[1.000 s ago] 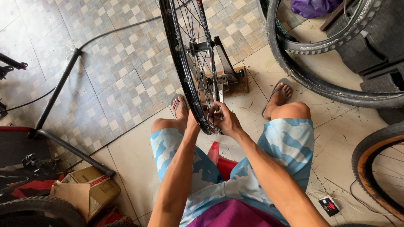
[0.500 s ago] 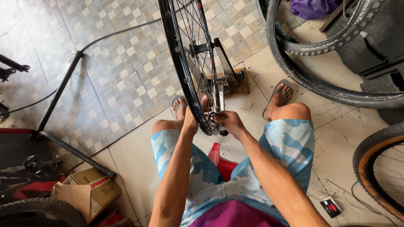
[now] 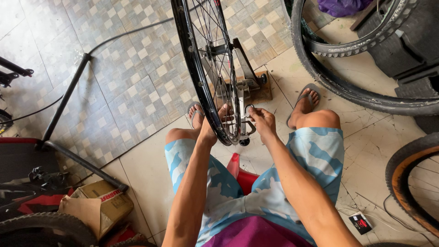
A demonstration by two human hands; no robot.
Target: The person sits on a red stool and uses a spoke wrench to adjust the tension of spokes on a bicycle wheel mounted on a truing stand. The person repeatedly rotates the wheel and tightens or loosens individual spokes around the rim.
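A black spoked bicycle wheel rim [image 3: 192, 64] stands upright in a truing stand [image 3: 242, 87] on a wooden base between my knees. My left hand [image 3: 212, 128] grips the bottom of the rim, fingers hooked through the spokes. My right hand [image 3: 261, 121] is just right of the rim, pinching a small dark metal tool [image 3: 249, 126] at the stand's lower arm. I sit on a red stool [image 3: 240, 176], in blue patterned shorts, with flip-flops on both feet.
Bicycle tyres [image 3: 347, 91] lean at the upper right and another tyre [image 3: 411, 183] at the right edge. A black bike frame tube [image 3: 64, 100] lies on the tiled floor at left. A cardboard box [image 3: 98, 206] sits lower left. A small black packet [image 3: 361, 223] lies lower right.
My right hand has shifted slightly right, off the rim's bottom edge to the stand's arm with the small tool. My left hand has stayed on the rim.
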